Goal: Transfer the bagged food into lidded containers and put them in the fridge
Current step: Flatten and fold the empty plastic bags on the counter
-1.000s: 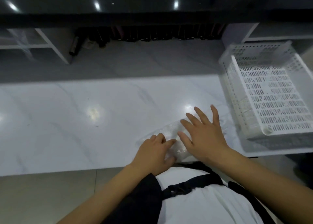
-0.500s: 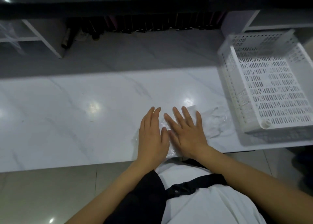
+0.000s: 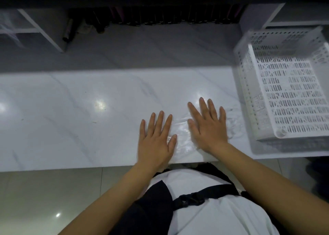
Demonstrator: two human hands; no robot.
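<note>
A clear, empty-looking plastic bag (image 3: pixel 181 137) lies flat on the white marble counter (image 3: pixel 80 121) near its front edge. My left hand (image 3: pixel 156 138) presses flat on the bag's left end, fingers straight and spread. My right hand (image 3: pixel 208 126) lies flat on its right part, fingers straight too. The bag's crumpled right end (image 3: pixel 233 124) sticks out past my right hand, towards the basket. No food or lidded container shows in this view.
A white perforated plastic basket (image 3: pixel 247 85) stands on the counter's right end, with nothing seen inside. Behind the counter lies a lower grey shelf (image 3: pixel 142 46) with a row of dark bottles (image 3: pixel 160 16) along the back. White shelf dividers (image 3: pixel 42 32) stand at the far left.
My left hand went from gripping the bag with curled fingers to lying flat. Both hands then slid apart across the bag, the right hand moving towards the basket.
</note>
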